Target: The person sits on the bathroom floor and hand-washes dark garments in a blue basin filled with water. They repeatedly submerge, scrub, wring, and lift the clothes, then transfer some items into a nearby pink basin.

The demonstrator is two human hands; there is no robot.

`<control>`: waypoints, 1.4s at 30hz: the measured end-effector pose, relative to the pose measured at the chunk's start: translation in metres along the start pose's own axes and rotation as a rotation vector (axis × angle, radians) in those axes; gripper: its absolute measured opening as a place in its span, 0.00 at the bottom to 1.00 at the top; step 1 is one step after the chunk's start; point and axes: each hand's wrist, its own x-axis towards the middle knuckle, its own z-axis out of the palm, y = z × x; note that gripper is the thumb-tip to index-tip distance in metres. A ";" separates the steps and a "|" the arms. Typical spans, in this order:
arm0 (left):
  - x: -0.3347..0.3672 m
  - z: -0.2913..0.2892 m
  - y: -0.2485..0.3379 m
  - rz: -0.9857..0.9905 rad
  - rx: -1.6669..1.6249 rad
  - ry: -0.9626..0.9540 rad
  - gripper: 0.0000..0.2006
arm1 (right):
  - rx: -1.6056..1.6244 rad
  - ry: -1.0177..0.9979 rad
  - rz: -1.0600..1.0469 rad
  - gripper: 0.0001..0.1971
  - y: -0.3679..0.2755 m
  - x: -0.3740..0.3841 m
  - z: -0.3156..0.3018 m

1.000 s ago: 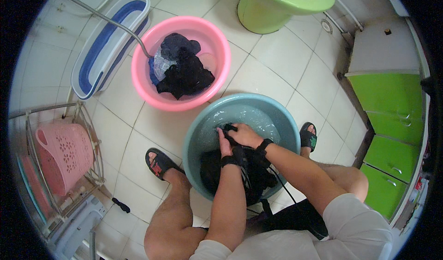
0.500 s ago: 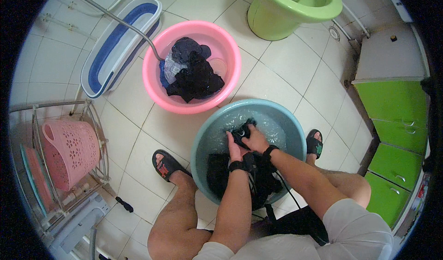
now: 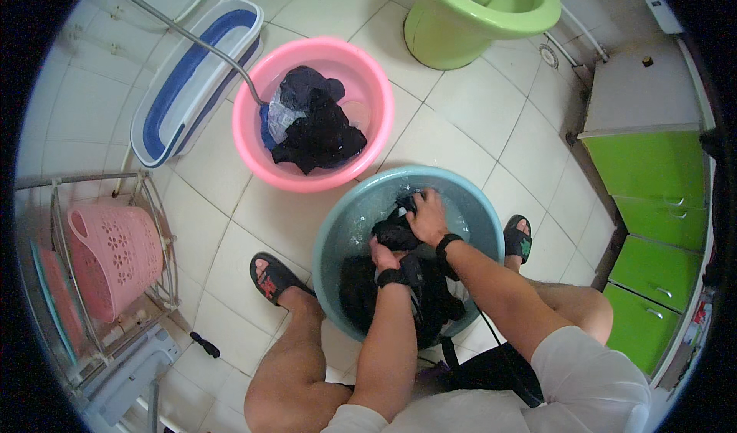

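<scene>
A wet black garment [image 3: 394, 232] is bunched between my two hands, over the water in a blue-green basin [image 3: 322, 241]. My left hand [image 3: 383, 255] holds its lower left side, the fingers partly hidden under the cloth. From the right, my right hand [image 3: 428, 216] grips its upper part, thumb toward the middle and fingers curled over the far edge. More black cloth [image 3: 365, 283] lies in the basin beneath my wrists. Black straps with small devices are on both wrists.
Beyond the basin stands a pink basin [image 3: 386, 110] with dark wet clothes [image 3: 318, 133] and a metal hose [image 3: 230, 61] hanging into it. A folding blue-and-white tub [image 3: 157, 99] leans left. A rack holds a pink basket [image 3: 115, 252]. Green toilet [image 3: 437, 41] and green cabinets [image 3: 645, 164] stand right.
The black garment now shows as a larger bunch between my hands. My left hand has moved down and left, and my right hand has shifted up over the cloth. The view has shifted slightly.
</scene>
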 end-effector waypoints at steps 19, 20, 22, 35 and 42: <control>-0.011 0.008 0.007 0.019 0.266 0.009 0.31 | 0.172 0.012 -0.023 0.25 -0.007 0.004 -0.005; -0.014 0.008 0.007 0.012 0.203 -0.011 0.32 | 0.147 0.126 -0.029 0.25 -0.004 0.002 0.000; -0.012 0.004 0.005 -0.012 0.075 -0.011 0.34 | 0.233 -0.039 0.058 0.26 -0.005 -0.004 0.007; 0.010 0.006 -0.002 0.096 0.230 -0.010 0.26 | 0.244 -0.227 0.095 0.23 -0.029 -0.004 -0.020; -0.001 -0.001 -0.003 -0.035 -0.004 -0.172 0.26 | 0.276 -0.002 0.113 0.28 -0.004 -0.004 0.008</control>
